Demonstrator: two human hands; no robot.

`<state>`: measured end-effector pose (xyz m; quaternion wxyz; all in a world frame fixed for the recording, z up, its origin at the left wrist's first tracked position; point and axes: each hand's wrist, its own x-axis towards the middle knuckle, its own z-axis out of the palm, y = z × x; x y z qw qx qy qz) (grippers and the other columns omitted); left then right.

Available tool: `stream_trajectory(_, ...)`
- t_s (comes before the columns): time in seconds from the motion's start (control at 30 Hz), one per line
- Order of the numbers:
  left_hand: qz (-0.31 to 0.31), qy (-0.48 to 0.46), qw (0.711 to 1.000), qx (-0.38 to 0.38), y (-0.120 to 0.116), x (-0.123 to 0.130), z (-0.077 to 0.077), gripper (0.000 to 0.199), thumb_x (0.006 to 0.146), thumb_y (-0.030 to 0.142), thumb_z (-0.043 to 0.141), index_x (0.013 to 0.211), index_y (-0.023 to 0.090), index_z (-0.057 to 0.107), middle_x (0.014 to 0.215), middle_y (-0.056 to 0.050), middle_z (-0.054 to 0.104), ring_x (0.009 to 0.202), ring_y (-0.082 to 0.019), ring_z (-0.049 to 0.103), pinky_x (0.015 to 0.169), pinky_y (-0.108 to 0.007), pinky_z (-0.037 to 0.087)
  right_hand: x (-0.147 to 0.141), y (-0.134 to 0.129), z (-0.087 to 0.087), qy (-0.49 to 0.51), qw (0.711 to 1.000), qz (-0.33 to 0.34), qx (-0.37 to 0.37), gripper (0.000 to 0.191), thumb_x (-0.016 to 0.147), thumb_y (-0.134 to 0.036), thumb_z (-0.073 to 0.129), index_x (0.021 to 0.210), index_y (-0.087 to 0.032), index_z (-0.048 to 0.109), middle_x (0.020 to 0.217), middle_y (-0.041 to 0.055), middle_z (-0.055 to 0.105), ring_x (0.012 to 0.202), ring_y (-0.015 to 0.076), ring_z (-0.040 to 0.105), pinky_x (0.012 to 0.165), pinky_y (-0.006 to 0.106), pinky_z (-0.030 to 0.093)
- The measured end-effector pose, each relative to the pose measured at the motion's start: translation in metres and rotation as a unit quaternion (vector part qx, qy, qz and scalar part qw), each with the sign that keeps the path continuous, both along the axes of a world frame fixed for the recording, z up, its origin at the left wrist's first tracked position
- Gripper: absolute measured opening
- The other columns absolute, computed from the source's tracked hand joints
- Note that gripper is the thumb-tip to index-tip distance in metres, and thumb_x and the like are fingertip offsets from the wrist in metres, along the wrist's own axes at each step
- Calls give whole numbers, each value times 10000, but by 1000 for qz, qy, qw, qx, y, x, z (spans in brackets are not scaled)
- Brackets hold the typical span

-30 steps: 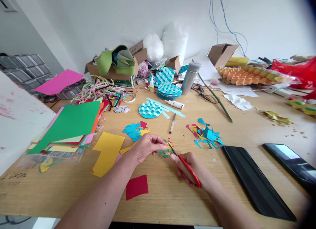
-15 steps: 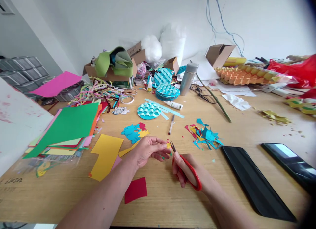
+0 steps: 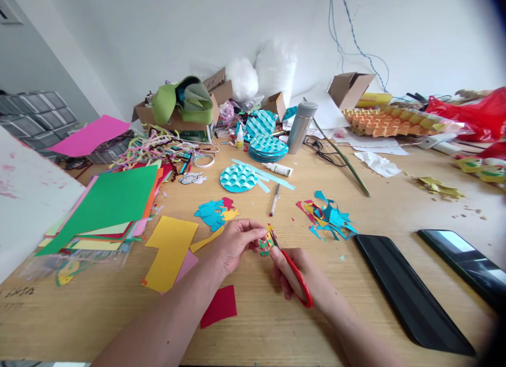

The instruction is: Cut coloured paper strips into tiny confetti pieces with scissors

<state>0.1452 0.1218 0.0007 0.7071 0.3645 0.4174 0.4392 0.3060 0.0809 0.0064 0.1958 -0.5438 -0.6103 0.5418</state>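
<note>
My right hand (image 3: 288, 274) is closed round red-handled scissors (image 3: 299, 282), their dark tips pointing up and left. Just left of the blades, my left hand (image 3: 243, 240) has its thumb and fingers pinched together; what is between them is too small to make out. Small green, red and yellow scraps (image 3: 265, 244) lie between the hands. Behind the left hand are blue fish cutouts (image 3: 211, 214) and a yellow fish cutout (image 3: 230, 214). Yellow paper (image 3: 169, 248) lies left of my left forearm, and dark red paper (image 3: 220, 306) sits between the forearms.
Blue and red paper scraps (image 3: 332, 216) lie at the right, beside a black phone (image 3: 407, 288). A pen (image 3: 274, 200) and a wavy turquoise disc (image 3: 238, 177) are farther back. Green paper (image 3: 106, 198) tops a stack at the left. A grey bottle (image 3: 302, 127) stands behind.
The fingers of my left hand have closed into a pinch. My right hand and the scissors have shifted slightly left, and more of the small scraps between the hands shows.
</note>
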Motion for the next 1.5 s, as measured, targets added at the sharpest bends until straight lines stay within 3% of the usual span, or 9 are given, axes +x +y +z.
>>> stream_trajectory(0.17, -27, 5, 1000, -13, -1, 0, 1, 216, 623, 257, 784, 738, 125, 657, 685, -47, 685, 580, -98, 583, 547, -208, 425, -1, 1, 1, -2, 1000, -17, -6, 655, 809, -751, 323, 564, -166, 484, 373, -10, 496, 303, 63, 421, 346, 159, 291)
stream_trajectory(0.47, -51, 23, 998, -22, -4, 1, 4, 238, 632, 300, 763, 735, 133, 629, 660, -26, 662, 519, -103, 570, 541, -241, 450, -2, 2, 4, -2, 999, -23, -25, 698, 736, -825, 312, 562, -169, 475, 379, -14, 484, 306, 72, 442, 337, 165, 288)
stream_trajectory(0.87, -52, 41, 998, 2, -3, 1, 4, 184, 637, 263, 731, 712, 143, 613, 677, -18, 645, 553, -101, 567, 562, -234, 445, 0, 2, 2, 39, 999, 3, -19, 632, 811, -741, 348, 608, -162, 500, 396, -30, 493, 314, 61, 431, 337, 157, 278)
stream_trajectory(1.5, -62, 30, 998, 7, -3, 2, 4, 165, 628, 244, 715, 690, 140, 603, 657, -26, 644, 550, -107, 560, 548, -236, 437, -2, 2, 4, 9, 1000, -1, -24, 668, 747, -807, 339, 564, -174, 452, 386, -36, 448, 311, 64, 424, 330, 162, 274)
